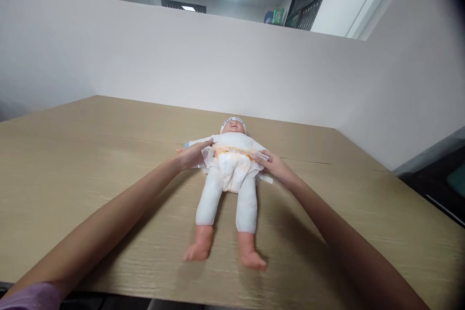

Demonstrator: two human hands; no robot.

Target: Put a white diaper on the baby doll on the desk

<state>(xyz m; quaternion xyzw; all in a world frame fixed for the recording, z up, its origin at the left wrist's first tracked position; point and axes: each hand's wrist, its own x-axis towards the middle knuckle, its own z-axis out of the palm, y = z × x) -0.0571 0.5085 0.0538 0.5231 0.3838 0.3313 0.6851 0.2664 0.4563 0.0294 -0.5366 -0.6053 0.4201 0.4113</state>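
A baby doll (pixel 247 203) in a white outfit and white headband lies face up on the table, its bare feet toward me. Around its hips sits a white diaper (pixel 232 169) with an orange-yellow printed waistband; its side wings stick out loosely. At the diaper's left side, my left hand (pixel 193 156) is closed on the wing, thumb on top and the other fingers mostly hidden. My right hand (pixel 274 164) pinches the opposite wing near the waistband. A pale tab (pixel 267 179) hangs out below my right fingers.
The wooden table (pixel 109 164) reaches to a white partition wall (pixel 203 63) behind the doll's head. A dark object (pixel 436 174) stands beyond the table's right edge. Above the partition, a green package (pixel 278 16) is visible.
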